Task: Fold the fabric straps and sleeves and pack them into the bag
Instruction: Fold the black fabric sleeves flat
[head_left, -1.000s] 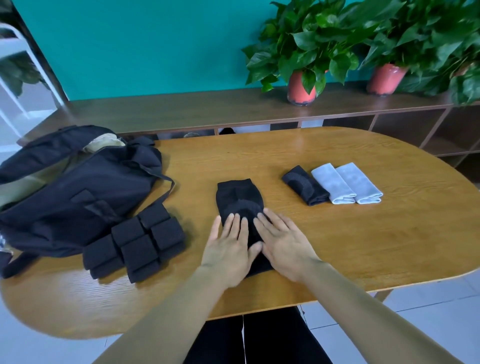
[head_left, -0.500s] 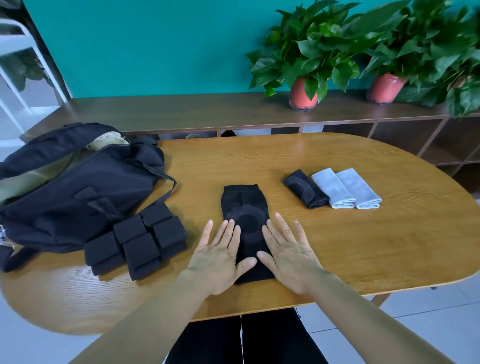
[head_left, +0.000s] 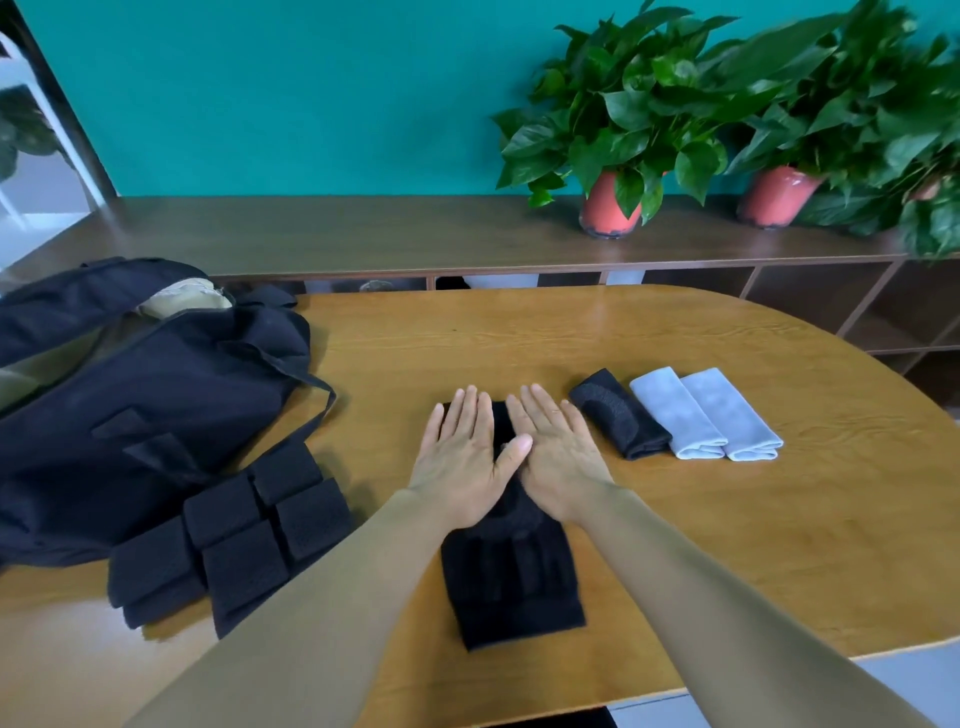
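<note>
**Black sleeve flat under 2 flat palms**

Black fabric dominates: 1 unfolded black sleeve (head_left: 511, 582) lies lengthwise at the near middle of the tabletop (head_left: 727, 545). The left hand (head_left: 460, 457) and right hand (head_left: 558, 457) both rest palm-down on its far half, side by side, fingers straight and grasping nothing. The left thumb touches the right hand.

To the right sit 3 folded pieces in a row, touching: 1 folded black sleeve (head_left: 618, 413), then 2 grey folded sleeves (head_left: 675, 413) (head_left: 730, 413). To the left lies a cluster of black folded straps (head_left: 234, 540), about 6 blocks in 2 rows, though their edges blur together.

1 black bag (head_left: 140, 405) slumps at the left end, touching the straps. Its top gapes, and something beige (head_left: 182, 301) shows inside.

The wooden tabletop is rounded at the right end. Behind it stands a brown shelf unit (head_left: 363, 234) carrying leafy plants in 2 plainly visible red pots (head_left: 608, 208) (head_left: 774, 197), against a teal wall (head_left: 311, 93).
</note>
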